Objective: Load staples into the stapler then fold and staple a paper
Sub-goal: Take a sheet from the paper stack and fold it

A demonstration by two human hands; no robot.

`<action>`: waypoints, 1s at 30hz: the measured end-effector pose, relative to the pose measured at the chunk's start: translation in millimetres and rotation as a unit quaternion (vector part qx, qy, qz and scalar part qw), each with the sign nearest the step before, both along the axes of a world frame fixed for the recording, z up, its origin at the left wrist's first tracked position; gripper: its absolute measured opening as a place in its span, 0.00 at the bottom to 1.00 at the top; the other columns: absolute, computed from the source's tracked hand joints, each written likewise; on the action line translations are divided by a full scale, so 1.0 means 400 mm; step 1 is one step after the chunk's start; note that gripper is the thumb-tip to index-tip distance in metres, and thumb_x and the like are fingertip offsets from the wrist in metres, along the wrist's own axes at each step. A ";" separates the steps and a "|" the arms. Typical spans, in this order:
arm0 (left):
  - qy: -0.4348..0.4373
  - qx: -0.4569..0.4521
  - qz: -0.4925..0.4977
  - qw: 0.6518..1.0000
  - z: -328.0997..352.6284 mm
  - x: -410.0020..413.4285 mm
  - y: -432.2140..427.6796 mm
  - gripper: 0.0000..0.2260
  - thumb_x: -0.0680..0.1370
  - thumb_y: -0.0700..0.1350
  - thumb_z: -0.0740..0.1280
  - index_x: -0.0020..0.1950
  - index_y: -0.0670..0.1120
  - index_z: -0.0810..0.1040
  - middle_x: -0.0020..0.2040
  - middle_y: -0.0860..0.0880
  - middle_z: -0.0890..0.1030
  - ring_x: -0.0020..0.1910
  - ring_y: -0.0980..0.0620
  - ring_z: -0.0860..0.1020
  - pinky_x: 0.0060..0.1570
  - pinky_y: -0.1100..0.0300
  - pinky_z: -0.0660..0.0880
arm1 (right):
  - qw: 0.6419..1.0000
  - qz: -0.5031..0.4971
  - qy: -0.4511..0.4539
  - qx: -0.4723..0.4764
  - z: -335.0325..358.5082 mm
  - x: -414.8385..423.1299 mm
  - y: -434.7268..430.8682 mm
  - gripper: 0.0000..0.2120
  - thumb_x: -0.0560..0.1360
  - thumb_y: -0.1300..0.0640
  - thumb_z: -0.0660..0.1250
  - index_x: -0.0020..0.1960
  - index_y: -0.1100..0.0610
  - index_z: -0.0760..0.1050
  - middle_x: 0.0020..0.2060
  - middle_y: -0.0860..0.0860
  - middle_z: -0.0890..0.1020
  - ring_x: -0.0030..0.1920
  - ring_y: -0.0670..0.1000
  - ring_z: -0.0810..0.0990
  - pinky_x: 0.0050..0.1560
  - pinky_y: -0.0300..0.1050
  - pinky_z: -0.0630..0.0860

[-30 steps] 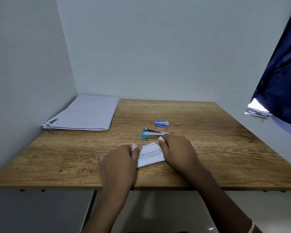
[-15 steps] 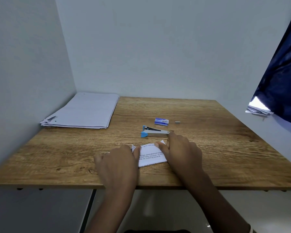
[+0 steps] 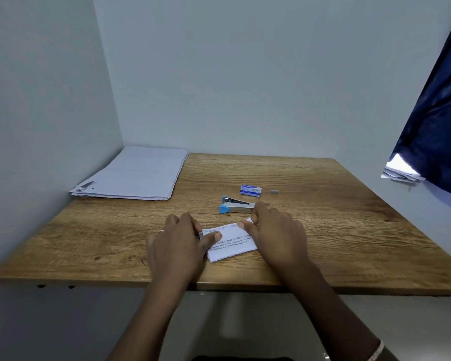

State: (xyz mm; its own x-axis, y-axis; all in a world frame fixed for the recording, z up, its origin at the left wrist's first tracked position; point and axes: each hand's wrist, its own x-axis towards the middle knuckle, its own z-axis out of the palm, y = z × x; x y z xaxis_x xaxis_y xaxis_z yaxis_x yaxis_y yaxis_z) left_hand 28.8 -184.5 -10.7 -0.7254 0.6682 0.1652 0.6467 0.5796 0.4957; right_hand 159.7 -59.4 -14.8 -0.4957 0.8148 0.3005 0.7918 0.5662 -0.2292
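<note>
A small folded paper (image 3: 229,242) with printed text lies flat near the front of the wooden table (image 3: 323,230). My left hand (image 3: 180,246) presses its left edge with the thumb on top. My right hand (image 3: 274,230) pinches the paper's upper right corner between thumb and forefinger. Just behind the paper lies a blue and silver stapler (image 3: 236,205), close to my right fingers. Further back sit a small blue staple box (image 3: 250,190) and a loose grey strip of staples (image 3: 274,192).
A thick stack of white sheets (image 3: 136,174) lies at the table's back left, against the wall. Grey walls close the left and back sides. A dark blue curtain (image 3: 438,131) hangs at the right, with papers (image 3: 401,173) on a ledge under it.
My right hand has shifted up to the paper's top right corner and pinches it. My left hand has slid a little left, so more of the printed paper shows.
</note>
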 end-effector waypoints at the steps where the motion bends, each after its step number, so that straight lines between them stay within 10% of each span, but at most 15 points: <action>1: -0.024 -0.002 -0.008 1.000 0.006 -0.007 -0.004 0.16 0.72 0.67 0.68 0.46 0.56 0.74 0.49 0.53 0.74 0.51 0.49 0.79 0.55 0.50 0.70 | 1.000 0.006 0.011 -0.010 0.001 0.002 0.001 0.17 0.80 0.37 0.59 0.58 0.49 0.72 0.56 0.48 0.83 0.56 0.54 0.79 0.52 0.53 0.72; 12: 0.103 0.124 -0.052 0.986 -0.020 0.070 -0.051 0.09 0.76 0.50 0.71 0.56 0.58 0.82 0.63 0.57 0.78 0.63 0.49 0.74 0.54 0.54 0.60 | 0.997 0.055 0.039 0.047 -0.006 0.002 -0.020 0.13 0.79 0.44 0.65 0.57 0.52 0.73 0.55 0.49 0.81 0.55 0.53 0.78 0.50 0.51 0.73; 22: 0.089 0.016 -0.075 0.993 -0.060 0.096 -0.069 0.19 0.83 0.58 0.58 0.69 0.53 0.78 0.76 0.53 0.72 0.70 0.43 0.73 0.67 0.51 0.68 | 0.990 0.117 0.065 -0.048 0.000 0.002 0.007 0.14 0.79 0.45 0.68 0.59 0.51 0.78 0.55 0.50 0.81 0.56 0.51 0.77 0.54 0.49 0.74; 30: 0.194 0.021 -0.055 0.979 -0.089 0.115 -0.086 0.15 0.82 0.50 0.63 0.63 0.46 0.83 0.66 0.46 0.82 0.63 0.46 0.81 0.68 0.37 0.66 | 0.994 0.105 0.005 -0.011 0.006 -0.023 0.001 0.16 0.80 0.41 0.63 0.59 0.52 0.73 0.58 0.51 0.80 0.55 0.52 0.78 0.46 0.46 0.69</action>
